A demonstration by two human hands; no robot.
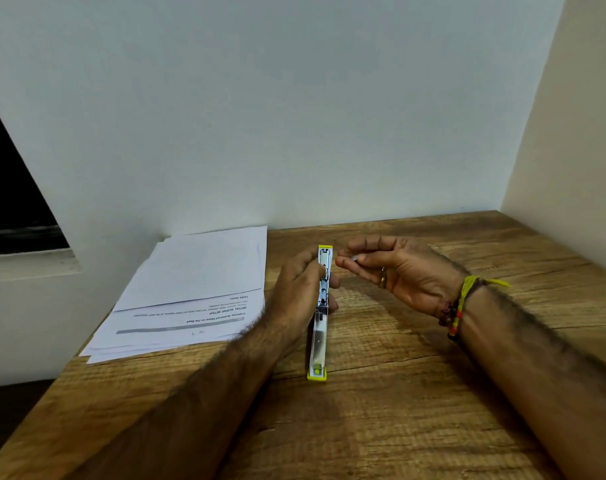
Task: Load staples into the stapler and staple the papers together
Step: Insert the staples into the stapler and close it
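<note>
A yellow-green stapler [319,344] lies unfolded flat on the wooden table, its metal channel facing up. My left hand [299,292] grips its far half from the left side. Just to the right of the stapler's far end, my right hand [395,268] pinches a small silvery strip of staples [353,258] between thumb and fingertips. A loose stack of white papers [194,289] with printed text lies to the left, against the wall.
The wooden table [398,393] ends at a white wall behind and a beige wall on the right. Its left edge runs just past the papers. A dark window opening [14,202] sits at far left.
</note>
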